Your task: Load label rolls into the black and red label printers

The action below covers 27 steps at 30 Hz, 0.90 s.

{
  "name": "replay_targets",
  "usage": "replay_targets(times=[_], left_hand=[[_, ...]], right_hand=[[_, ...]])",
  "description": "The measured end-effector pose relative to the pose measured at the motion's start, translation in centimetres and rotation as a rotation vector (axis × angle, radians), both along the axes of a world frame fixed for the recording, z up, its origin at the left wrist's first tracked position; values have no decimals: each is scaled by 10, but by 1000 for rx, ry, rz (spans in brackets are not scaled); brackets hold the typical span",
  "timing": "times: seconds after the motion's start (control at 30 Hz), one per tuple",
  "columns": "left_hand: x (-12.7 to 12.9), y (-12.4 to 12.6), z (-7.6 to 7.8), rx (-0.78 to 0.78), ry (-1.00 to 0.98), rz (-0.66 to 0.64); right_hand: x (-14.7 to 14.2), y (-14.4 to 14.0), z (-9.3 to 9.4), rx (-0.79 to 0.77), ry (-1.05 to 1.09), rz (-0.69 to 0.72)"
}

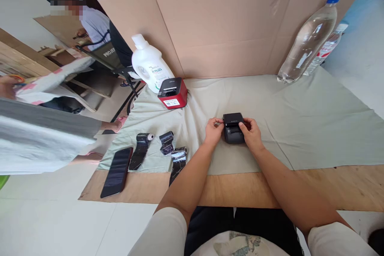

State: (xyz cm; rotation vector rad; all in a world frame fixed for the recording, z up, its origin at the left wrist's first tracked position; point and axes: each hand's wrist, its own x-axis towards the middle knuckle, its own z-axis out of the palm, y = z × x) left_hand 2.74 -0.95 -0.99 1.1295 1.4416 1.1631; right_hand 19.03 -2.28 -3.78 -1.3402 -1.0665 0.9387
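Forearms point(187, 176) stretched over the worktop's point(351, 186) near edge; left hand point(213, 131) and right hand point(253, 133) — both grasped one black device point(234, 137).

A printed white T-shirt point(237, 244) tops black trousers point(211, 222).

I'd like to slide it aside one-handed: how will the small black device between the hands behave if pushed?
The black device will probably stay stiff, as its casing looks hard. Being low and boxy, it seems unlikely to roll or tip. It may drag the cloth under it a little, since that lies loose enough to show wrinkles.
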Motion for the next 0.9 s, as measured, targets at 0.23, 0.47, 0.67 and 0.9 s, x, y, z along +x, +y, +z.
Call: replay_targets(times=[0.23, 0.47, 0.67, 0.9], left_hand=[[-3, 1, -5, 331, -8, -63], [8, -7, 8, 383, 415, -54], [29, 13, 55, 146, 1132, -442], [56, 38, 72, -81, 1436, -647]], right_hand=[[4, 3, -10, 236, -232, 17], [4, 6, -22, 183, -174, 21], [5, 9, -27, 177, -202, -9], [5, 9, -23, 178, -211, -1]])
